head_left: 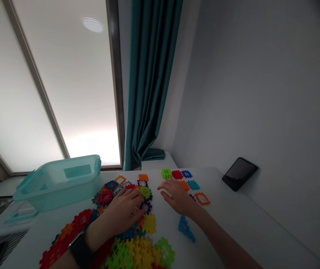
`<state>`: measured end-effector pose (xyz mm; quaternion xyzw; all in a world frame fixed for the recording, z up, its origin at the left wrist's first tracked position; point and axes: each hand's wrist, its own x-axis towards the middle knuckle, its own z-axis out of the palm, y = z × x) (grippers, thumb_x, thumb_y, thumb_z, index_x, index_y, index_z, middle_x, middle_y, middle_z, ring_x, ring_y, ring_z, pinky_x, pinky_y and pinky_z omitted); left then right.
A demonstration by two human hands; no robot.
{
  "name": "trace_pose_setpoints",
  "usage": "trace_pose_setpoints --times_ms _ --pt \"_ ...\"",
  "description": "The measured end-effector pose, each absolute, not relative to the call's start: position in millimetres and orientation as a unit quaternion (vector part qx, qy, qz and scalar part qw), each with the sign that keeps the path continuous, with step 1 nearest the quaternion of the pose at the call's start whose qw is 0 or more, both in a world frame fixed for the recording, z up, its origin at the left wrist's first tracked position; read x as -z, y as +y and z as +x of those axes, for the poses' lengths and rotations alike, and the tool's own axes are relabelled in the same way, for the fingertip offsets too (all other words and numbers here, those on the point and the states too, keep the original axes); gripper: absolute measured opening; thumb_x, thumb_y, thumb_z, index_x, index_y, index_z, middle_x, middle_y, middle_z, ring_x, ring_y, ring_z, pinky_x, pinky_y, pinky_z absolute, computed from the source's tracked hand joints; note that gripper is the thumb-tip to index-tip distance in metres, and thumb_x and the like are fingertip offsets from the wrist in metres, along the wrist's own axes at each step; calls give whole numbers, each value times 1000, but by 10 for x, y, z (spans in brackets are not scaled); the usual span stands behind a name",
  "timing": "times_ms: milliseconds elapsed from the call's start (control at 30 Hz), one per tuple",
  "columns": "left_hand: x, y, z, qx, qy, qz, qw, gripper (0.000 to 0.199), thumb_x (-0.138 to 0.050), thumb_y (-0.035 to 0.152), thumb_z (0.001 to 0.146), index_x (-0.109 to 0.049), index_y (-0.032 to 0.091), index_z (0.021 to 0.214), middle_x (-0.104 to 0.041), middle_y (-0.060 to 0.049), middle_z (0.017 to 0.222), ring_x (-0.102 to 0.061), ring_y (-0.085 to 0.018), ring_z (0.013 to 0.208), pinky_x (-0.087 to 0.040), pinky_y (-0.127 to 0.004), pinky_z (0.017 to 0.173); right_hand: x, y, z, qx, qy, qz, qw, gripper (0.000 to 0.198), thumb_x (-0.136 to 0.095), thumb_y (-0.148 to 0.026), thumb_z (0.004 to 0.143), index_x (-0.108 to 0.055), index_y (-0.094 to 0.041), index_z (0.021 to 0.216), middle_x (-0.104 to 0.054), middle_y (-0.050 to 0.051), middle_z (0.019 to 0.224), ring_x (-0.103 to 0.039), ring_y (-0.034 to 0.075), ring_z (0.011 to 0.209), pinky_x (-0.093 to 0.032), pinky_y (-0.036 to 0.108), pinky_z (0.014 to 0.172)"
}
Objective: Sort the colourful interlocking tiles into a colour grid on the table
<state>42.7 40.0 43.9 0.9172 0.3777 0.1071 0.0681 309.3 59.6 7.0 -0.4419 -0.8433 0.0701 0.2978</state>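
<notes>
My left hand [122,213], with a dark watch [80,249] at the wrist, lies over a heap of colourful plastic interlocking pieces [105,197]. Its fingers stretch across the heap, close to a lime-green piece [145,192]; what lies beneath the palm is hidden. To the right, my right hand [176,194] hovers low over the white table, its thumb and fingers apart around a pale patch that I cannot make out. Beside it are an orange piece [184,185], a light-blue piece [193,185] and an orange square frame [202,198].
A teal plastic bin [61,183] stands at the left. Yellow pieces [141,252], lime pieces [119,254] and red pieces [50,256] lie at the near edge. A blue triangular piece [186,228] sits below my right forearm. A black tablet [240,173] leans against the wall.
</notes>
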Motion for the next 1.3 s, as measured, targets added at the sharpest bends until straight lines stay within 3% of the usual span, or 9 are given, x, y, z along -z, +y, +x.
trace_pose_setpoints --times_ms 400,733,1000,1300 --pt "-269 -58 362 -132 322 929 124 19 -60 28 97 -66 30 115 -66 -5 120 -58 -29 116 -43 -43 104 19 -212 2825 -128 -861 -425 248 23 -49 -12 97 -66 -27 101 -72 5 100 -64 25 101 -47 44 96" --pt "-92 -146 239 -191 286 935 85 25 -58 16 93 -66 26 114 -66 -6 114 -60 -28 111 -45 -48 104 343 -861 2916 -43 -851 -448 269 36 -46 0 91 -63 -24 110 -71 6 120 -61 23 119 -47 43 108" --pt "-53 -217 317 -182 271 941 89 23 -64 18 92 -68 28 112 -66 -4 113 -60 -27 110 -44 -48 105 544 -897 2928 54 -824 -504 251 34 -52 -2 89 -62 -26 111 -70 5 123 -60 27 123 -44 51 109" --pt "-2 -238 356 -174 269 942 103 23 -64 17 91 -66 27 112 -65 -4 111 -58 -27 110 -42 -49 106 656 -868 2952 32 -807 -536 247 36 -65 -12 85 -61 -29 118 -68 4 129 -56 28 130 -42 50 113"
